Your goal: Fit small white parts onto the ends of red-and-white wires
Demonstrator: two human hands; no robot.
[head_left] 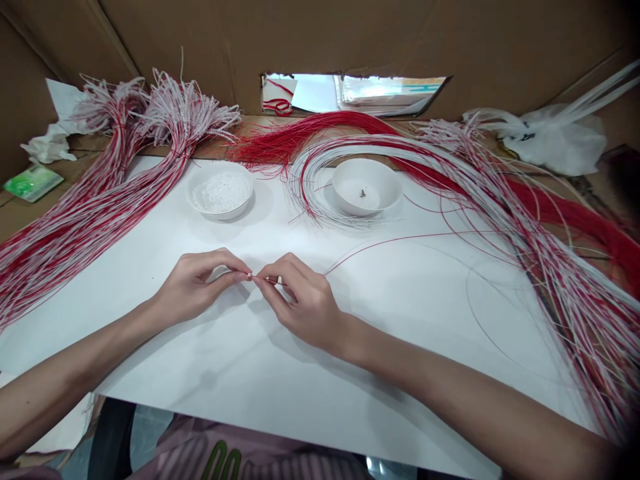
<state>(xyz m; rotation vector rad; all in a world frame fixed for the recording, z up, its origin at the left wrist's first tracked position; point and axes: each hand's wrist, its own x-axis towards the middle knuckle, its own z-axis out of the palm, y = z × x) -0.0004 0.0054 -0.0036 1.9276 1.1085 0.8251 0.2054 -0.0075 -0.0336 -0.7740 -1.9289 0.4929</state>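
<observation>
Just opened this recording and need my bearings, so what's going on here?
Over a white tabletop, the left hand pinches a tiny white piece, and the right hand holds the thin red strand beside it. Beyond them stand a bowl of white bits and a nearly empty bowl. Red and white strands lie at both sides.

A green-and-white packet [33, 183] lies near crumpled white tissue [49, 145] at the far left corner of the desk [17, 215]. A white plastic bag [560, 141] sits toward the far right corner.
</observation>
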